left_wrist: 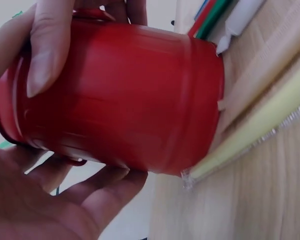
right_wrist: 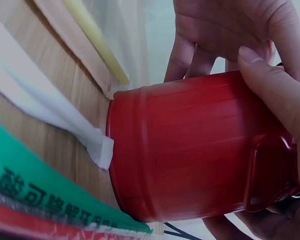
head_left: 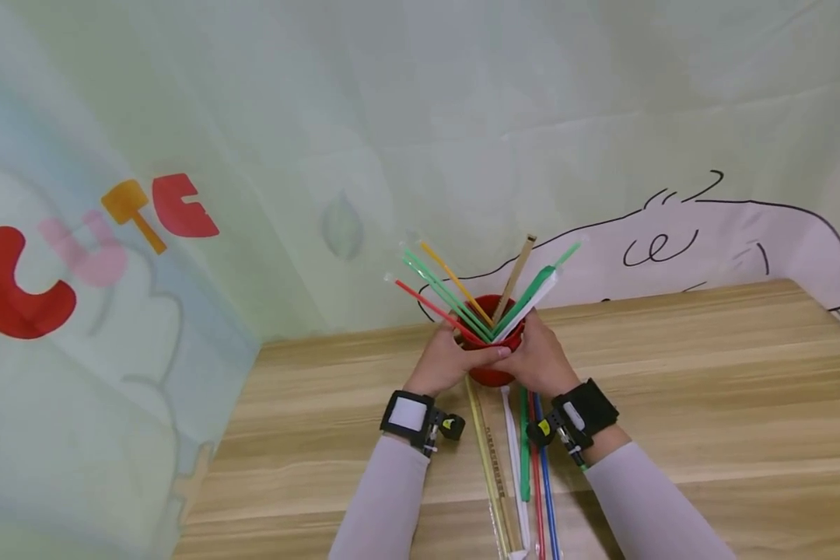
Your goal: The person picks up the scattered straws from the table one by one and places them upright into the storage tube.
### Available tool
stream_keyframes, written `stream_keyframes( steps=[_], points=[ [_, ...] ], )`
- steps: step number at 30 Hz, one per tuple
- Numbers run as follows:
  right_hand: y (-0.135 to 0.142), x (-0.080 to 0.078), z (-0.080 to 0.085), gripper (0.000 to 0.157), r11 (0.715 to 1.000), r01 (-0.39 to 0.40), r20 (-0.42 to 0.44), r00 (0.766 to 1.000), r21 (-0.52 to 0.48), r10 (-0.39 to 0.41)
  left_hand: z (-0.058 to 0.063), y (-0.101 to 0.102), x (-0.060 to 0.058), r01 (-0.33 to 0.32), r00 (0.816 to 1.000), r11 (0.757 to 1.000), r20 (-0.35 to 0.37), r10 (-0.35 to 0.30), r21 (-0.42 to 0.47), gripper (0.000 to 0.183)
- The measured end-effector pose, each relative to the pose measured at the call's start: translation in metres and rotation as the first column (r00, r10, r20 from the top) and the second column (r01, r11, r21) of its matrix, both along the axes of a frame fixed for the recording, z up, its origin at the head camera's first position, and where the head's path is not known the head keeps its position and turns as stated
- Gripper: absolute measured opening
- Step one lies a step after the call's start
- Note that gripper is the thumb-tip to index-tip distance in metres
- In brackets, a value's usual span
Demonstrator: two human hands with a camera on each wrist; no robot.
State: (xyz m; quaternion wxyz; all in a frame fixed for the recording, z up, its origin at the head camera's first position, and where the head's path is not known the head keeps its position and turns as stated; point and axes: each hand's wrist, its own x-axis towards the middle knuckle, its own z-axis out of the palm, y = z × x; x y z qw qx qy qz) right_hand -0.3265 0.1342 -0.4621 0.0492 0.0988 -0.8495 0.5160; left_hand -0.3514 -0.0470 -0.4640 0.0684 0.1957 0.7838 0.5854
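Note:
A red bucket (head_left: 491, 377) stands on the wooden table, with both hands around its upper part. My left hand (head_left: 442, 362) holds its left side, and my right hand (head_left: 542, 362) grips the right side; the thumbs meet at the front. From the bucket fan out a red straw (head_left: 427, 300), green straws (head_left: 442, 289), an orange straw (head_left: 455, 280), a brown paper-wrapped straw (head_left: 513, 278), a green-wrapped straw (head_left: 532, 291) and a white-wrapped one (head_left: 534, 303). In the right wrist view a wire handle (right_wrist: 251, 180) hangs on the bucket's side.
Below the bucket, a row of wrapped straws lies on the table (head_left: 308, 435): yellow (head_left: 485, 459), brown (head_left: 498, 474), white (head_left: 514, 459), green (head_left: 525, 467), red (head_left: 537, 498) and blue (head_left: 549, 498). Their upper ends lie close to the bucket's base. A printed wall cloth (head_left: 420, 155) hangs behind.

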Motion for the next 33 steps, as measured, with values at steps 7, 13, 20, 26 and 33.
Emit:
stream_keyframes(
  steps=[7, 13, 20, 26, 33],
  points=[
    [0.004, 0.000, 0.003, 0.090, 0.999, -0.024, -0.007, 1.000, 0.022, 0.024, 0.001, 0.001, 0.003, -0.034, 0.999, 0.999, 0.008, 0.034, -0.023, 0.070],
    [0.012, 0.003, 0.008, 0.084, 0.996, -0.078, -0.024, 0.997, 0.034, 0.078, 0.002, 0.004, 0.004, -0.034, 0.999, 0.999, -0.007, 0.034, -0.022, 0.070],
    [0.020, 0.013, 0.018, 0.081, 0.989, -0.029, 0.049, 0.999, 0.145, 0.022, 0.000, 0.006, 0.002, 0.003, 1.000, 1.000, -0.015, -0.002, 0.010, 0.067],
    [0.031, 0.027, 0.029, 0.086, 0.970, -0.021, 0.161, 0.987, 0.242, -0.019, -0.002, 0.003, 0.002, 0.007, 1.000, 1.000, 0.015, -0.007, 0.020, 0.068],
    [0.044, 0.043, 0.029, 0.075, 0.939, -0.046, 0.218, 0.976, 0.341, -0.031, 0.001, -0.002, 0.005, -0.028, 0.999, 0.999, 0.016, 0.028, -0.020, 0.072]
  ],
)
